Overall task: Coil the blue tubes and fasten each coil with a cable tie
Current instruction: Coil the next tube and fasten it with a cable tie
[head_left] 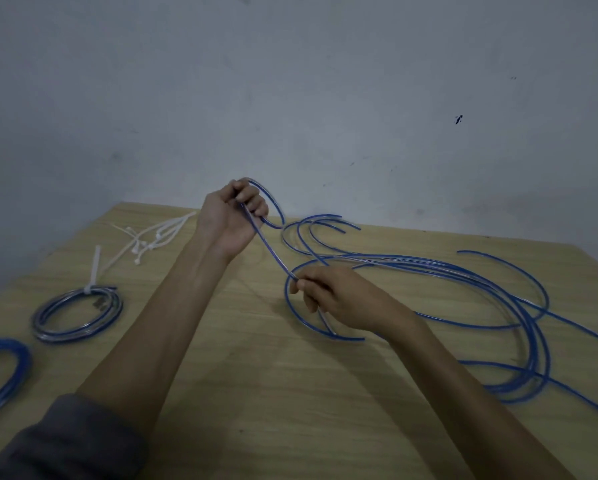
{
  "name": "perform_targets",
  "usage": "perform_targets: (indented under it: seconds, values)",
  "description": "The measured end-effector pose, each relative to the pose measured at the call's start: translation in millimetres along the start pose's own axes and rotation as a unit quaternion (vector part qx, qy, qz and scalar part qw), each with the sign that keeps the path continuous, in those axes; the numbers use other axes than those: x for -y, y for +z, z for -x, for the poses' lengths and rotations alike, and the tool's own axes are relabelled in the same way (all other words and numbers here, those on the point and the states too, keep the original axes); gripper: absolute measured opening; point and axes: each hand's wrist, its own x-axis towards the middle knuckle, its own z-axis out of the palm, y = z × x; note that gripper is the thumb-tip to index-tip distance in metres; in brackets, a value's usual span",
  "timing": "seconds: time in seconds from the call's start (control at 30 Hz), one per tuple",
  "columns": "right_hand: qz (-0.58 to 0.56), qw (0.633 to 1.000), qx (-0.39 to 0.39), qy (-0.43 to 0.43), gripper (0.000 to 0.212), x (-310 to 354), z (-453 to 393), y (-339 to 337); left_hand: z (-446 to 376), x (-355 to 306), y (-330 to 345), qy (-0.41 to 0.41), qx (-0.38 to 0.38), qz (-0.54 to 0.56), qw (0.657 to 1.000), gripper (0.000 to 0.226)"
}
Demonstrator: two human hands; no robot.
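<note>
My left hand (230, 216) is raised above the wooden table (249, 375) and grips a blue tube (269, 249) near its end, which curls over the fingers. The same tube runs down to my right hand (332, 296), whose fingers are curled round it just above the table. Several loose blue tubes (481, 282) sprawl in long curves across the right half of the table. A finished coil (77, 315), fastened with a white cable tie (95, 271), lies at the left. Part of another blue coil (5, 368) shows at the left edge.
A bunch of white cable ties (155, 237) lies at the far left of the table, near the back edge. A pale grey wall (325, 98) rises right behind the table. Some tubes run off the right edge of view.
</note>
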Motion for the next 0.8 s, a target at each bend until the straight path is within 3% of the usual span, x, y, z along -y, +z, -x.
perform_targets:
  seconds: [0.2,0.3,0.4,0.47,0.53,0.63,0.73,0.8]
  values:
    - [0.013,0.999,0.028,0.042,0.025,-15,2,-15,4,-14,-1,-0.018,0.048,-0.004,0.999,0.038]
    - [0.021,0.997,0.017,0.077,0.026,-33,3,-19,16,-9,13,-0.079,0.121,-0.126,0.981,0.035]
    - [0.044,0.992,-0.057,0.107,0.022,-50,4,-30,24,7,26,-0.155,0.176,-0.305,0.923,0.040]
    - [0.064,0.987,-0.101,0.105,0.015,-57,6,-39,31,24,35,-0.191,0.217,-0.437,0.852,0.039]
    - [0.098,0.983,-0.121,0.101,0.008,-62,7,-48,40,43,44,-0.215,0.255,-0.563,0.756,0.041]
    - [0.163,0.968,-0.163,0.096,0.015,-60,8,-57,52,66,60,-0.225,0.269,-0.711,0.610,0.044]
    - [0.202,0.957,-0.188,0.091,0.021,-52,9,-68,59,82,63,-0.159,0.247,-0.848,0.441,0.040]
    - [0.221,0.954,-0.179,0.099,0.026,-47,9,-75,58,87,57,-0.106,0.208,-0.901,0.365,0.042]
